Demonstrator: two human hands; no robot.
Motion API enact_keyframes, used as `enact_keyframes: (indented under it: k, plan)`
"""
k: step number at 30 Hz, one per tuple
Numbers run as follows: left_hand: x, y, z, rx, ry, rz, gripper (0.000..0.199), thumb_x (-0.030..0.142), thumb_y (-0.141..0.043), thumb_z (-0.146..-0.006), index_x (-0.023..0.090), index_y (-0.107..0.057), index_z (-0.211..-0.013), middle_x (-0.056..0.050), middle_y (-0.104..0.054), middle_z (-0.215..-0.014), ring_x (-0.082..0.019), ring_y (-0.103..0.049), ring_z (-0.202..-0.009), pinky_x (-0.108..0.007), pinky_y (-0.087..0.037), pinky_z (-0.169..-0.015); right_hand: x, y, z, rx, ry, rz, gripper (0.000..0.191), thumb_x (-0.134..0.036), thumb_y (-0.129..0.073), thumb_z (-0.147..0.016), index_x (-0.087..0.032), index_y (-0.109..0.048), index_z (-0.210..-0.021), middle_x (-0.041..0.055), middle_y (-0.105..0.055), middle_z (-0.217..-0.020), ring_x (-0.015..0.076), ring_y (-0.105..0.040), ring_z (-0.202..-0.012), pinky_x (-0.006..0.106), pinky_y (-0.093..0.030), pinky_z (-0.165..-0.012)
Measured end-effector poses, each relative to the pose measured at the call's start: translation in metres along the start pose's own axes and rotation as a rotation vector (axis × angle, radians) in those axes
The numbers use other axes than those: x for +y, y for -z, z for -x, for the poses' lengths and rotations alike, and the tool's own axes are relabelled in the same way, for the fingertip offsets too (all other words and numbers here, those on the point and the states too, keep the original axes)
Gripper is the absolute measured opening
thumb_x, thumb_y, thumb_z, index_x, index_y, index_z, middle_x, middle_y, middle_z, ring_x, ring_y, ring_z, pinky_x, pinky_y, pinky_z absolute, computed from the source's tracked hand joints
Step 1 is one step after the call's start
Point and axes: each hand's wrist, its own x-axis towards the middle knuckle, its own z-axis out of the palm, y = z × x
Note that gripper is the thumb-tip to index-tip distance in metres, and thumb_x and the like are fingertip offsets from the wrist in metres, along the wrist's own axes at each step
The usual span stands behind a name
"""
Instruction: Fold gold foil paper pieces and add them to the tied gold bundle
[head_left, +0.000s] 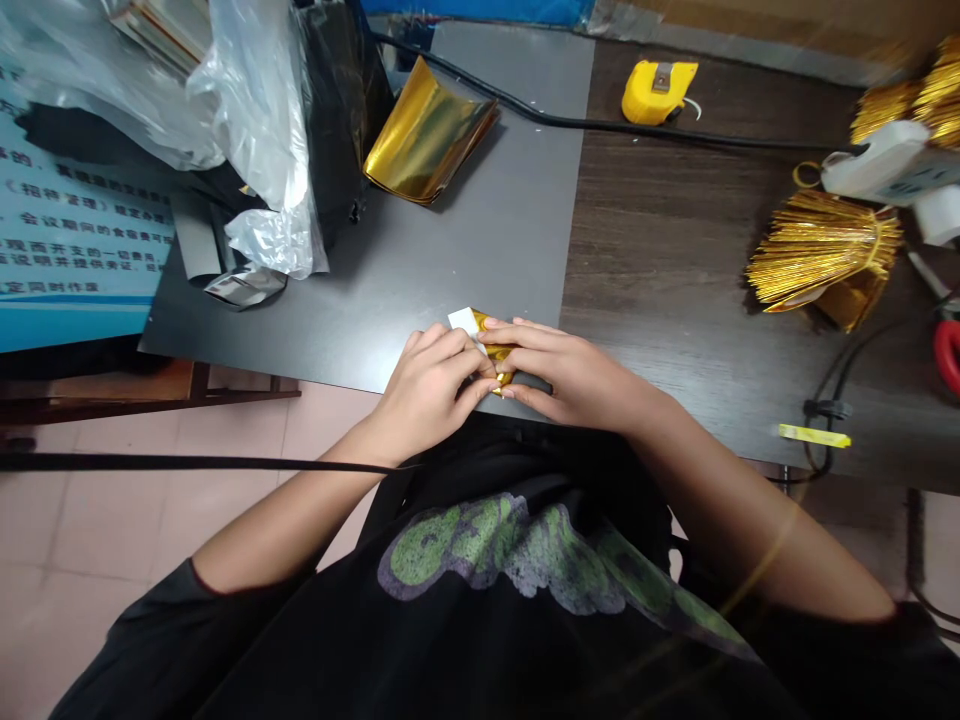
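Observation:
A small piece of gold foil paper (496,352) with a white part at its upper left lies between my hands at the near edge of the grey board (517,240). My left hand (435,380) pinches its lower end, the fingers curled and partly covering it. My right hand (566,372) grips it from the right, fingertips on its top and thumb at its lower end. Both thumbs nearly meet there. Beyond my hands a curved stack of gold foil sheets (427,135) rests on the board.
A yellow tape measure (651,92) sits at the back, near a black cable (555,120). Fanned gold foil bundles (825,250), red-handled scissors (948,350) and a yellow strip (814,436) are at the right. Plastic bags (262,130) crowd the left.

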Motion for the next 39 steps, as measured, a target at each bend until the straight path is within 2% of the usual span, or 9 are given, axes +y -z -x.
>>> enact_keyframes:
  k: [3,8,13,16,23,32,36,39]
  plan:
    - [0.000,-0.001,0.000,0.007,-0.001,0.004,0.016,0.031,-0.062,-0.099,0.020,-0.069,-0.089,-0.003,-0.067,-0.091,-0.021,-0.052,-0.088,-0.035,-0.038,-0.078,0.000,0.000,-0.001,0.001,-0.001,-0.017,0.011,-0.027,-0.061,-0.099,-0.021,-0.067,-0.106,0.0093,-0.064,-0.144,0.0242,-0.055,-0.141,0.052,-0.040,-0.124]
    - [0.000,0.000,0.000,0.006,0.000,0.022,0.014,0.027,-0.064,-0.097,0.019,-0.067,-0.085,-0.002,-0.066,-0.089,-0.020,-0.053,-0.087,-0.035,-0.038,-0.079,0.000,0.000,-0.001,0.022,-0.020,-0.039,0.018,-0.025,-0.063,-0.097,-0.021,-0.063,-0.114,0.0096,-0.065,-0.143,0.0242,-0.056,-0.140,0.053,-0.041,-0.123]
    - [-0.001,-0.001,0.001,0.009,0.000,0.013,0.015,0.028,-0.063,-0.098,0.019,-0.066,-0.086,-0.003,-0.067,-0.090,-0.020,-0.053,-0.087,-0.035,-0.039,-0.080,-0.001,0.000,-0.001,0.033,-0.028,-0.054,0.008,-0.023,-0.060,-0.098,-0.022,-0.064,-0.105,0.0094,-0.067,-0.140,0.0232,-0.056,-0.140,0.053,-0.042,-0.122]
    - [-0.001,-0.001,0.001,0.008,0.002,0.007,0.014,0.029,-0.063,-0.098,0.019,-0.067,-0.088,-0.004,-0.066,-0.092,-0.020,-0.052,-0.088,-0.035,-0.039,-0.080,-0.001,-0.001,-0.001,0.029,0.004,-0.033,0.011,-0.021,-0.056,-0.100,-0.022,-0.066,-0.100,0.0090,-0.067,-0.140,0.0224,-0.056,-0.140,0.052,-0.041,-0.123]
    - [0.001,-0.002,0.002,0.024,0.007,-0.006,0.015,0.028,-0.062,-0.098,0.019,-0.067,-0.088,-0.004,-0.065,-0.090,-0.020,-0.050,-0.086,-0.035,-0.039,-0.079,-0.005,-0.001,0.000,0.040,-0.025,-0.018,0.011,-0.022,-0.058,-0.095,-0.021,-0.066,-0.103,0.0110,-0.064,-0.145,0.0258,-0.055,-0.141,0.056,-0.041,-0.122]
    - [0.001,-0.004,0.003,0.038,0.011,-0.013,0.016,0.029,-0.062,-0.098,0.020,-0.067,-0.086,-0.003,-0.065,-0.089,-0.020,-0.050,-0.087,-0.036,-0.038,-0.078,-0.008,-0.005,-0.002,0.057,-0.067,-0.025,0.006,-0.027,-0.065,-0.095,-0.022,-0.062,-0.097,0.0111,-0.064,-0.144,0.0267,-0.056,-0.140,0.057,-0.041,-0.122]
    - [0.003,0.000,0.002,0.039,0.108,-0.078,0.017,0.035,-0.069,-0.094,0.021,-0.066,-0.085,-0.002,-0.064,-0.088,-0.021,-0.050,-0.088,-0.037,-0.035,-0.080,-0.010,-0.004,-0.003,0.036,-0.079,-0.005,0.008,-0.027,-0.065,-0.095,-0.022,-0.063,-0.100,0.0113,-0.064,-0.143,0.0273,-0.057,-0.139,0.056,-0.042,-0.121]
    - [0.004,0.002,0.001,0.029,0.210,-0.130,0.026,0.044,-0.077,-0.087,0.021,-0.064,-0.088,-0.003,-0.063,-0.091,-0.023,-0.048,-0.089,-0.037,-0.033,-0.079,-0.011,-0.005,-0.003,0.045,-0.085,0.006,0.006,-0.027,-0.062,-0.097,-0.022,-0.063,-0.100,0.0107,-0.066,-0.138,0.0274,-0.055,-0.141,0.054,-0.043,-0.121]
